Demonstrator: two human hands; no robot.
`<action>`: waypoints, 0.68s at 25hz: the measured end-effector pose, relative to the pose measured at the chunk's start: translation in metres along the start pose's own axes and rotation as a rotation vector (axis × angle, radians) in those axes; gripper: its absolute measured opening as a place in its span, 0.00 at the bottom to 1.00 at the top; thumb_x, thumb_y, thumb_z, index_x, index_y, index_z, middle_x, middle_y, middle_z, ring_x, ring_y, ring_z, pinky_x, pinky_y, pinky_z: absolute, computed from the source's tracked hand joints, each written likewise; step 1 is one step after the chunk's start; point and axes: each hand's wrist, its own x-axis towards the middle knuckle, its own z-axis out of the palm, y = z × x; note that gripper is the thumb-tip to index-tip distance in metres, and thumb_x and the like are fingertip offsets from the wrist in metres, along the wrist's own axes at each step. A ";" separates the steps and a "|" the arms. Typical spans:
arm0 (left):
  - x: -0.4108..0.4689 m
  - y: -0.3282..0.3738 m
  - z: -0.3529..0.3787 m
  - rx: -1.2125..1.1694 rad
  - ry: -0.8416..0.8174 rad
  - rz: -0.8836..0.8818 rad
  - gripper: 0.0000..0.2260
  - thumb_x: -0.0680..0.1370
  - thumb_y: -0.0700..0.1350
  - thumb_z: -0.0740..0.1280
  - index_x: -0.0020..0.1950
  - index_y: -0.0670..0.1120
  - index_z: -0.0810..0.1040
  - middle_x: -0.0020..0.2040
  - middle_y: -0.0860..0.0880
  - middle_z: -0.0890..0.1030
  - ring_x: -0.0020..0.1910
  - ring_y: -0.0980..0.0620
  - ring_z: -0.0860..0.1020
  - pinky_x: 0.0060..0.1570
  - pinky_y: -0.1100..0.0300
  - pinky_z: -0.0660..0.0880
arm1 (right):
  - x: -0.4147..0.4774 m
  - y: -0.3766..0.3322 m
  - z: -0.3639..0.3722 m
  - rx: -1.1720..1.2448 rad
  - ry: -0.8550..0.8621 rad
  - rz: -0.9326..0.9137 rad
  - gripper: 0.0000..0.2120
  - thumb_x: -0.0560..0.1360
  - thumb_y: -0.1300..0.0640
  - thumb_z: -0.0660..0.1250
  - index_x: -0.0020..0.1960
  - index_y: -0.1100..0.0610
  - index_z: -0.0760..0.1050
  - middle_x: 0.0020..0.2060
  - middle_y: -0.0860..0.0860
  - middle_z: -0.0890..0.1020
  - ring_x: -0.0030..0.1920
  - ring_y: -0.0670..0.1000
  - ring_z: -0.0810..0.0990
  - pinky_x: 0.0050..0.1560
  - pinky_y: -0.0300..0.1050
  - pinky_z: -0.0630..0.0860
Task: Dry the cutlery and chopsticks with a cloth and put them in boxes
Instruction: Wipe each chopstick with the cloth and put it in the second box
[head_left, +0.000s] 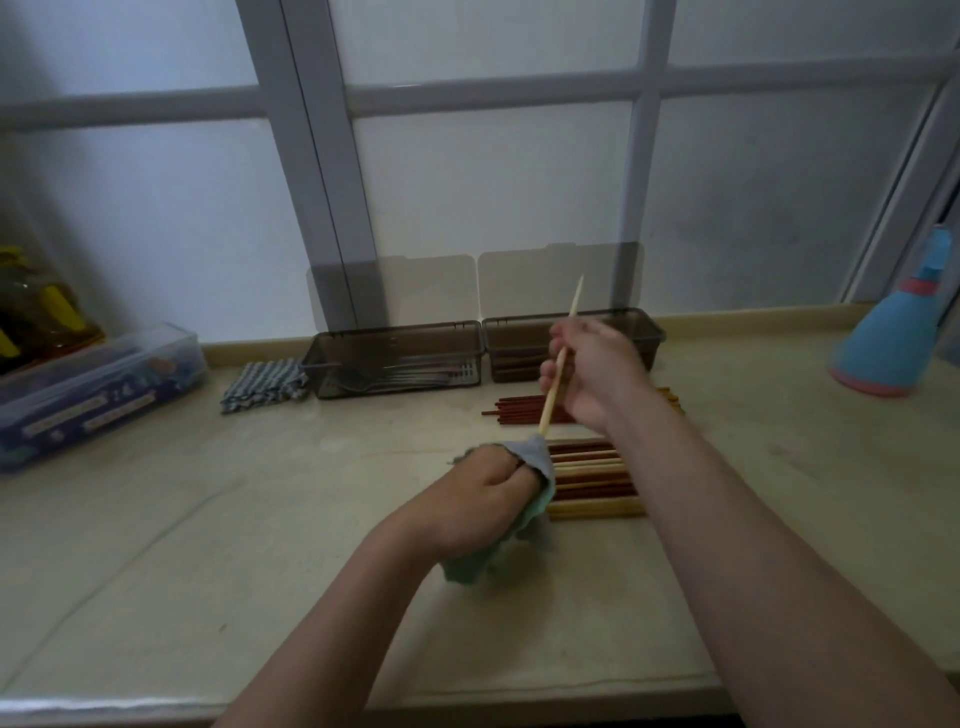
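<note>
My left hand (483, 499) is clenched round a grey-green cloth (537, 457), knuckles up, with the loose end of the cloth hanging out below the wrist. My right hand (592, 374) is raised just beyond it and pinches a pale wooden chopstick (547, 410) in curled fingers. The stick slants down toward me, its lower end is tucked into the cloth at my left thumb, and its thin tip pokes up past my right knuckles.

Touching the right of my left hand, a row of chopsticks (592, 483), red-brown and pale, lies flat on the counter (260, 519). Under my right hand lies a second bunch of dark red chopsticks (519, 408).

Beyond my right hand stands a smoky plastic box (514, 348) with its lid up and dark sticks inside. To its left is a twin box (332, 353) holding metal cutlery (400, 376). Left of that is a folded checked cloth (260, 384). Far to my right stands a blue and pink bottle (893, 332).
</note>
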 end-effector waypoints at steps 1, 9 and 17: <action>-0.003 0.000 -0.007 0.008 -0.021 0.035 0.11 0.82 0.48 0.56 0.51 0.48 0.77 0.49 0.47 0.79 0.46 0.52 0.78 0.49 0.61 0.77 | 0.015 -0.012 0.002 -0.013 0.039 -0.058 0.09 0.84 0.54 0.57 0.53 0.56 0.75 0.37 0.52 0.73 0.30 0.48 0.72 0.27 0.42 0.73; 0.018 -0.042 -0.044 -0.538 0.522 -0.268 0.09 0.81 0.42 0.58 0.49 0.41 0.76 0.46 0.42 0.79 0.40 0.49 0.76 0.42 0.59 0.74 | 0.114 -0.021 0.017 -1.129 -0.098 -0.567 0.13 0.84 0.58 0.55 0.58 0.53 0.79 0.50 0.50 0.76 0.50 0.51 0.74 0.48 0.47 0.71; 0.058 -0.068 -0.050 -0.470 0.652 -0.312 0.13 0.82 0.40 0.56 0.59 0.31 0.71 0.46 0.39 0.75 0.37 0.49 0.72 0.50 0.54 0.76 | 0.164 0.012 -0.026 -1.586 -0.083 -0.335 0.21 0.78 0.65 0.58 0.66 0.53 0.78 0.66 0.55 0.77 0.66 0.58 0.74 0.69 0.55 0.70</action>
